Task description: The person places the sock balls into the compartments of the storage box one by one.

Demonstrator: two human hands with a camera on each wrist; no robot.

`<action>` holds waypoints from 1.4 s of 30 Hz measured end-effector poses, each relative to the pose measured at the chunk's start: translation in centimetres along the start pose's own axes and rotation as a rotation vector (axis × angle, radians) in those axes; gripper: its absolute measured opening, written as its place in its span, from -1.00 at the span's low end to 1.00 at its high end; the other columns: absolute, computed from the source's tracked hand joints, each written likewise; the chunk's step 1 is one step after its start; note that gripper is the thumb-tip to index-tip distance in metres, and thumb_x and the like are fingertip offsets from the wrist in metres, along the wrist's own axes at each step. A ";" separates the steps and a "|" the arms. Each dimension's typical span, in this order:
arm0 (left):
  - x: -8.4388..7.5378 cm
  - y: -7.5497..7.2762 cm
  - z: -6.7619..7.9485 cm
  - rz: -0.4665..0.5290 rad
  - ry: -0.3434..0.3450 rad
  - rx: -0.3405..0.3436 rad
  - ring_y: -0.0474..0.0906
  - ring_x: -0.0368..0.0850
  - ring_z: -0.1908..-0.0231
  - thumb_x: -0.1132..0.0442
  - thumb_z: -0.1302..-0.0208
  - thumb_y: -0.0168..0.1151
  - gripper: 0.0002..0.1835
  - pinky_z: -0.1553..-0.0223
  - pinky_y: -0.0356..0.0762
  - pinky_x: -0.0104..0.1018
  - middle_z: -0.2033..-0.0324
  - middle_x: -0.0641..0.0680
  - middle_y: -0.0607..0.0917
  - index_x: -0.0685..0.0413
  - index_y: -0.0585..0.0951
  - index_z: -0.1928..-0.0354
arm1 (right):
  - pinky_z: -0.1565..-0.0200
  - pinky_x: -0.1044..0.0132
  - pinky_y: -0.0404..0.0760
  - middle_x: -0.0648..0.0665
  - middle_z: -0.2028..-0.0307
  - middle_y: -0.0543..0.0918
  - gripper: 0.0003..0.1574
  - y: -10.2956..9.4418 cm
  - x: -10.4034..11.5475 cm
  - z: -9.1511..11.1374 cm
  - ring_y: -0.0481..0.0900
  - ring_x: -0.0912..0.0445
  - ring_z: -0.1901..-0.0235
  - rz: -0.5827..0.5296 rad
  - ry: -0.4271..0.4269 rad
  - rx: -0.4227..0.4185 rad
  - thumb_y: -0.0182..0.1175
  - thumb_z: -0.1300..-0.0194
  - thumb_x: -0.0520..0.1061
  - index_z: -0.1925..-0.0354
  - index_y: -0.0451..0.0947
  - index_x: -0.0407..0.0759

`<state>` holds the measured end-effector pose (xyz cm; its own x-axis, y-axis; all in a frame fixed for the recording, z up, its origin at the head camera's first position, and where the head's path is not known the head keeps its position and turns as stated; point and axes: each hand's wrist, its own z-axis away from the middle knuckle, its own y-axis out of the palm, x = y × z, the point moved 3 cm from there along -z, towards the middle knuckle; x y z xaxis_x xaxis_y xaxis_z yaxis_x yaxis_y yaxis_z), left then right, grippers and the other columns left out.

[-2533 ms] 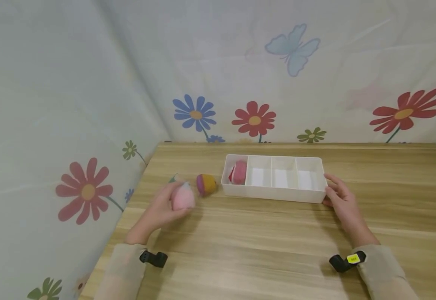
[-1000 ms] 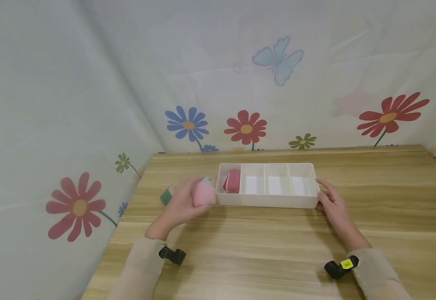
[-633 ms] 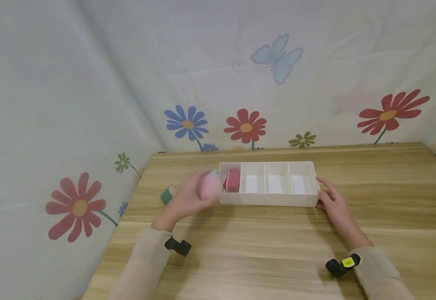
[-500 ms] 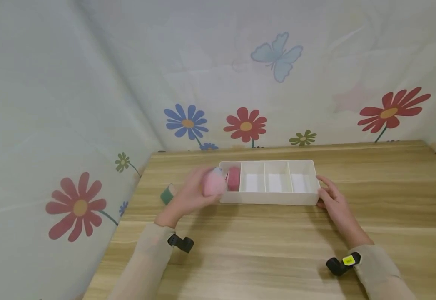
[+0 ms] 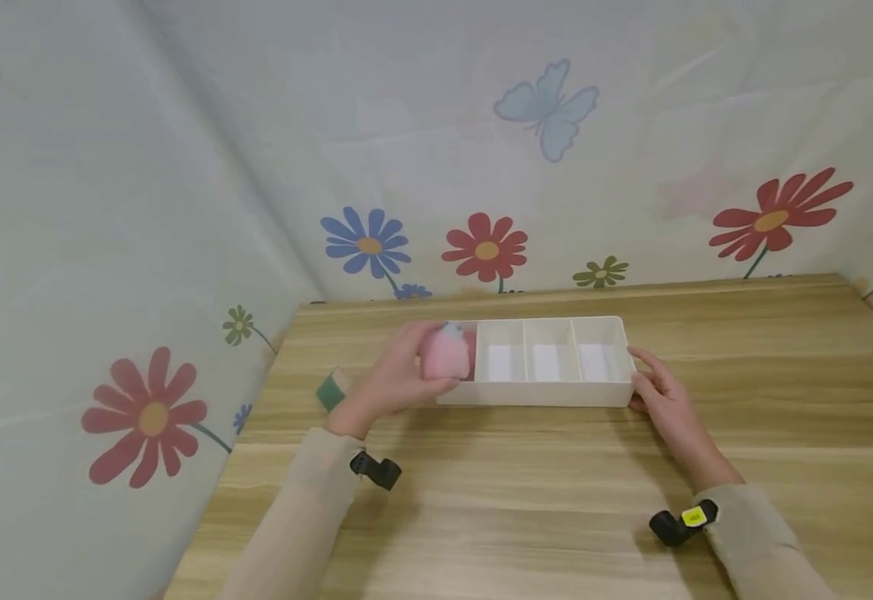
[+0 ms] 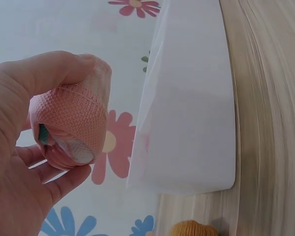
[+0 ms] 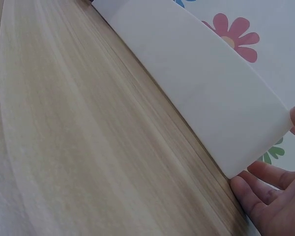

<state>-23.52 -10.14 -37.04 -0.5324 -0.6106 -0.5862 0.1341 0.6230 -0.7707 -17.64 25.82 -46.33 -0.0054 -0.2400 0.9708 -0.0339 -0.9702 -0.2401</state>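
Note:
My left hand (image 5: 394,375) grips a rolled bundle of pink socks (image 5: 445,356) with a pale blue patch, thumb and fingers around its sides. In the left wrist view the knitted, folded pink socks (image 6: 76,115) show a ribbed cuff. They are over the left compartment of a white divided box (image 5: 534,394). In that compartment a darker pink-red bundle (image 5: 471,354) is mostly hidden behind the held socks. My right hand (image 5: 669,406) holds the box's right end. The right wrist view has its fingertips (image 7: 246,189) at the lower corner and another digit at the rim.
On the wooden table (image 5: 526,500), a green-and-white bundle (image 5: 333,389) lies left of my left hand. A mustard knitted bundle (image 6: 193,229) shows at the bottom of the left wrist view, hidden in the head view. A flower-printed cloth wall (image 5: 406,125) stands behind the table.
My left hand has carried the pink socks right, from the table's left part to over the box's left compartment. My right hand stays at the box's right end.

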 end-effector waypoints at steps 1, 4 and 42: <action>0.0 0.1 -0.2 -0.001 0.005 0.002 0.31 -0.13 -0.01 -0.02 0.09 0.46 -0.18 0.16 0.53 -0.16 -0.11 -0.03 0.38 -0.06 0.32 -0.25 | 0.18 0.46 0.53 -0.41 -0.11 0.35 -0.36 0.0 0.0 0.0 0.44 0.21 0.11 -0.001 -0.002 0.001 -0.15 -0.46 0.00 -0.42 0.00 -0.04; 0.1 0.6 -0.7 -0.007 0.042 0.009 0.32 -0.15 -0.01 -0.01 0.10 0.47 -0.18 0.13 0.52 -0.19 -0.10 -0.04 0.40 -0.04 0.33 -0.24 | 0.18 0.45 0.53 -0.42 -0.09 0.36 -0.36 0.1 -0.2 0.0 0.46 0.24 0.14 -0.020 -0.010 0.003 -0.14 -0.46 -0.01 -0.42 0.02 -0.06; -1.1 5.4 -5.0 -0.042 0.096 0.108 0.34 -0.12 -0.05 -0.02 0.09 0.46 -0.17 0.02 0.46 -0.18 -0.13 0.03 0.42 0.04 0.32 -0.24 | 0.14 0.42 0.54 -0.40 -0.13 0.33 -0.36 0.0 -0.3 0.0 0.49 0.27 0.15 -0.045 0.015 0.016 -0.11 -0.45 0.03 -0.42 0.04 0.01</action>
<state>-26.45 -3.68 -39.29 -0.6162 -0.5826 -0.5300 0.1965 0.5380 -0.8198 -17.65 25.93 -46.60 -0.0195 -0.1960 0.9804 -0.0187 -0.9804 -0.1963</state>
